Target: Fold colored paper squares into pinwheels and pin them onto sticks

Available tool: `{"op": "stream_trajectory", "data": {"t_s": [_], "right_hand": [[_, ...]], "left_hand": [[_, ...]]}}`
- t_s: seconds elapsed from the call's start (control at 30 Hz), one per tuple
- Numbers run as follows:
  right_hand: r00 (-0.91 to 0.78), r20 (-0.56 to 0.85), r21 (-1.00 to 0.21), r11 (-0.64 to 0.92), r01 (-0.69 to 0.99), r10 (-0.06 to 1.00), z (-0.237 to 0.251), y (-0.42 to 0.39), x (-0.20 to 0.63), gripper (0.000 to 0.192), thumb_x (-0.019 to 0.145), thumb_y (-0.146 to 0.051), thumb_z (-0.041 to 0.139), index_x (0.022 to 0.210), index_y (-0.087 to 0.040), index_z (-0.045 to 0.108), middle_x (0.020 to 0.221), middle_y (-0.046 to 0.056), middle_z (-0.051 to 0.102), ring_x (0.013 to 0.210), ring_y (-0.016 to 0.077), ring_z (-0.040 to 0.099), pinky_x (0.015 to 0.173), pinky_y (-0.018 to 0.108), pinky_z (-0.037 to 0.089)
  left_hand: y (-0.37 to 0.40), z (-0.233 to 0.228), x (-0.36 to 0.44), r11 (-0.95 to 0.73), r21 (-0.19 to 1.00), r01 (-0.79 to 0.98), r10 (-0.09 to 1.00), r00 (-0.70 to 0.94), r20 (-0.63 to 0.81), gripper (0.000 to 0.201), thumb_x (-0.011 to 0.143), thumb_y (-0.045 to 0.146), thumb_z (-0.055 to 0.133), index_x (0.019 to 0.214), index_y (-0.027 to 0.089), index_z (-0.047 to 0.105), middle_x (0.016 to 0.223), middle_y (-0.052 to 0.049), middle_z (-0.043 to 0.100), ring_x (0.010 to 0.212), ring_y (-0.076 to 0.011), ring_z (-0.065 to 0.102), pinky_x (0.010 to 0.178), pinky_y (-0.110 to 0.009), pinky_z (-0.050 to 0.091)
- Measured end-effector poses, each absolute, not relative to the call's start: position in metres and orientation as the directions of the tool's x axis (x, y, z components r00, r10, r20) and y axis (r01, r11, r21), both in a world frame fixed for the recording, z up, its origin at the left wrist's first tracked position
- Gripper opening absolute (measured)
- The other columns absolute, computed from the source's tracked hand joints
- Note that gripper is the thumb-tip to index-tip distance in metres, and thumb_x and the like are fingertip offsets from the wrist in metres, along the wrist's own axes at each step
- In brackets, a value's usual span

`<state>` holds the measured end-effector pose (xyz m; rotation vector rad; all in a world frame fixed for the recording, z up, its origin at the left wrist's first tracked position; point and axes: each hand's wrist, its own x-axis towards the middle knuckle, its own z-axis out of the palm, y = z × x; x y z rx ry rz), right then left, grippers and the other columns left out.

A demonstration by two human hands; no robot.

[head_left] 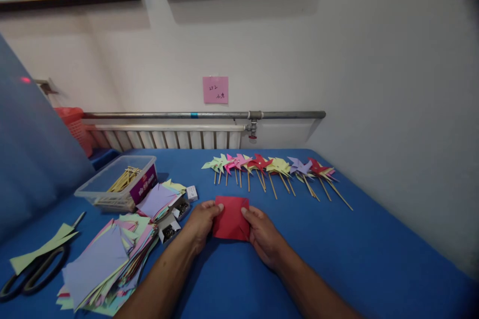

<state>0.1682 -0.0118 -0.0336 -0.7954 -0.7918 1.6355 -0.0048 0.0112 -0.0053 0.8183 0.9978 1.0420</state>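
A table covered in blue cloth [374, 259] runs to the wall; to the right of my forearm, bare cloth spreads to its right edge. A row of coloured paper pinwheels on sticks [261, 162] lies near the far edge. A loose pile of pastel paper sheets [101, 254] crowds my left forearm. Beyond it sits a clear plastic box with a purple label [145, 182]. My left hand [202, 222] and right hand [264, 232] pinch opposite edges of a red paper square [230, 219], with blue cloth between it and the pinwheels.
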Motion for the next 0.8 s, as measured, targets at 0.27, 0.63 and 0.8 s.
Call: {"op": "stream_trajectory", "data": {"t_s": [0.27, 0.63, 0.8], "right_hand": [[-0.155, -0.117, -0.86, -0.178, -0.477, 0.981, -0.034, -0.012, 0.165, 0.039, 0.077, -0.049, 0.097, 0.096, -0.019, 0.081, 0.095, 0.01, 0.088, 0.097, 0.0322, 0.084, 0.099, 0.048, 0.064], [-0.165, -0.14, -0.877, -0.199, -0.438, 0.976, -0.043, -0.009, 0.169, 0.047, 0.074, -0.049, 0.099, 0.105, -0.018, 0.083, 0.097, 0.009, 0.088, 0.089, 0.0286, 0.083, 0.089, 0.043, 0.064], [-0.163, -0.112, -0.872, -0.176, -0.457, 0.98, -0.039, -0.011, 0.167, 0.045, 0.077, -0.051, 0.097, 0.107, -0.02, 0.082, 0.101, 0.009, 0.088, 0.092, 0.0286, 0.083, 0.09, 0.041, 0.064]], "left_hand": [[0.011, -0.009, -0.004, 0.286, 0.907, -0.308, 0.953, 0.186, -0.237, 0.048, 0.047, 0.033, 0.105, 0.083, 0.012, 0.081, 0.075, -0.011, 0.082, 0.062, -0.0195, 0.071, 0.066, -0.03, 0.055], [0.013, -0.012, -0.005, 0.268, 0.914, -0.306, 0.961, 0.158, -0.229, 0.046, 0.05, 0.037, 0.103, 0.082, 0.013, 0.079, 0.075, -0.011, 0.081, 0.063, -0.0223, 0.073, 0.069, -0.033, 0.056], [0.011, -0.009, -0.004, 0.272, 0.905, -0.326, 0.957, 0.191, -0.219, 0.046, 0.052, 0.037, 0.104, 0.083, 0.013, 0.079, 0.076, -0.011, 0.081, 0.067, -0.0242, 0.075, 0.071, -0.034, 0.057]]}}
